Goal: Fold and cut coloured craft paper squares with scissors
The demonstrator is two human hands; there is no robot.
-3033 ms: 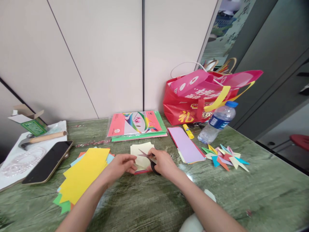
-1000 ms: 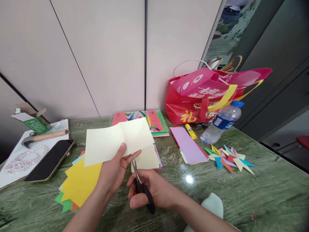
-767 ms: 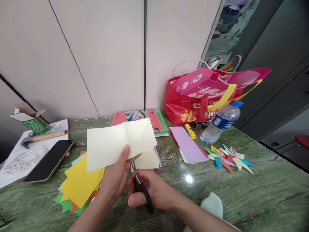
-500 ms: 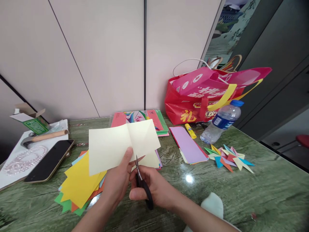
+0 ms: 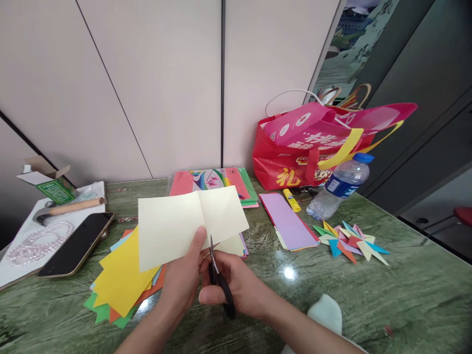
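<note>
My left hand (image 5: 188, 263) pinches the lower edge of a cream sheet of paper (image 5: 167, 228), its thumb on top near a crease. The sheet is held up at a tilt over the table. In my right hand (image 5: 236, 282) are black-handled scissors (image 5: 223, 287), blades pointing up at the sheet's lower edge beside the left thumb. Whether the blades are fully closed on the paper I cannot tell. Below and left of the sheet lies a fanned pile of coloured paper (image 5: 121, 275), yellow on top. More paper is partly hidden under the sheet's right side.
Behind the sheet lies a coloured paper pack (image 5: 236, 179). To the right are purple strips (image 5: 291, 221), a glue stick (image 5: 291, 200), a water bottle (image 5: 337, 189), a folded paper star (image 5: 354, 241) and a red bag (image 5: 287, 157). On the left lie a phone (image 5: 75, 243), beads (image 5: 44, 241) and a hammer (image 5: 70, 209).
The sheet, both hands and the scissors have shifted very slightly right and the sheet a little down. The holds are the same.
</note>
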